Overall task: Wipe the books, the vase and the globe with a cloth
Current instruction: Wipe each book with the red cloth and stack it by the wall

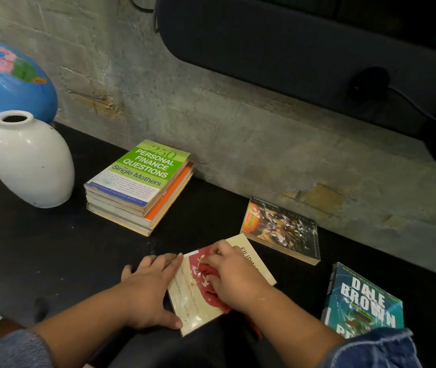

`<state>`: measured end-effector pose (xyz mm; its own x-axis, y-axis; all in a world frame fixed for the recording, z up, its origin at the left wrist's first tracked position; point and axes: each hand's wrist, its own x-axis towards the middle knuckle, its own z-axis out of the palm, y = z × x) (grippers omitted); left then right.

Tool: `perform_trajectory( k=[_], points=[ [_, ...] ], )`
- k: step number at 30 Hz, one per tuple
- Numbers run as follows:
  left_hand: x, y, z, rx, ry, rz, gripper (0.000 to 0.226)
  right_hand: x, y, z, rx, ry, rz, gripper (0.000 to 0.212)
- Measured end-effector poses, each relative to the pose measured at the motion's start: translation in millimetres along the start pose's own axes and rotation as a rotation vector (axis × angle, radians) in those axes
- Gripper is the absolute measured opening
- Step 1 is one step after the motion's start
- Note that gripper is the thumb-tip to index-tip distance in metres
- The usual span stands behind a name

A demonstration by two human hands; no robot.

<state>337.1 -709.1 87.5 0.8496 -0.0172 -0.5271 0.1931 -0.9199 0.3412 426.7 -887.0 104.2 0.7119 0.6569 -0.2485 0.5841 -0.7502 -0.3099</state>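
A cream book with a red cover picture (193, 301) lies flat on the black table (52, 256) near the front edge. My left hand (149, 290) presses on its left edge, fingers spread. On top of the cover, my right hand (234, 277) is closed on a red cloth (207, 270). A stack of books with a green top cover (142, 181) sits further back. At the far left stand a white vase (29, 160) and, behind it, a blue globe (7, 81).
A dark paperback (282, 229) lies by the concrete wall (238, 123) at the right. A teal paperback (363, 301) lies at the front right, partly under my denim sleeve (376, 351). A dark panel with a cable (304, 49) hangs above the table.
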Motion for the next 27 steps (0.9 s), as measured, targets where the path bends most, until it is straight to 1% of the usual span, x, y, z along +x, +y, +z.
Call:
perform_trajectory(
  k=[2, 3, 6, 8, 10, 12, 14, 17, 19, 21, 24, 26, 27],
  points=[
    [0, 0, 0, 0.001, 0.001, 0.002, 0.122, -2, 1, -1, 0.027, -0.041, -0.034, 0.035],
    [0, 0, 1, 0.001, 0.001, 0.003, 0.122, -2, 3, -3, 0.053, -0.042, -0.023, 0.033],
    [0, 0, 0, -0.011, -0.001, 0.003, 0.12, 4, 3, -5, 0.041, 0.033, 0.036, 0.029],
    [-1, -2, -1, -0.018, 0.008, 0.006, 0.114, 6, -3, -3, -0.007, 0.044, 0.019, 0.032],
    [-1, -2, -2, -0.018, 0.019, 0.004, 0.108, 4, -5, -1, -0.028, -0.012, -0.033, 0.035],
    [-2, -2, -1, -0.014, 0.032, 0.004, 0.107, 5, -3, -3, -0.004, -0.049, -0.059, 0.034],
    [-2, -1, 0, -0.023, 0.044, 0.003, 0.107, 9, -1, -4, 0.011, -0.019, -0.026, 0.034],
    [-1, -1, 1, -0.024, 0.053, 0.002, 0.108, 13, -8, 0, -0.063, 0.022, -0.018, 0.039],
    [0, -2, 1, -0.021, 0.058, 0.005, 0.108, 11, -12, 2, -0.066, -0.019, -0.073, 0.04],
    [0, -3, 2, -0.023, 0.058, 0.008, 0.108, 8, -8, 0, 0.004, -0.076, -0.109, 0.033],
    [0, -3, 2, -0.033, 0.061, 0.01, 0.109, 11, -1, -5, 0.079, -0.055, -0.036, 0.029],
    [0, -3, 2, -0.029, 0.06, 0.011, 0.108, 13, -6, -5, 0.009, -0.021, -0.013, 0.034],
    [0, -2, 2, -0.022, 0.062, 0.012, 0.108, 13, -8, -3, -0.019, -0.021, -0.034, 0.037]
  ],
)
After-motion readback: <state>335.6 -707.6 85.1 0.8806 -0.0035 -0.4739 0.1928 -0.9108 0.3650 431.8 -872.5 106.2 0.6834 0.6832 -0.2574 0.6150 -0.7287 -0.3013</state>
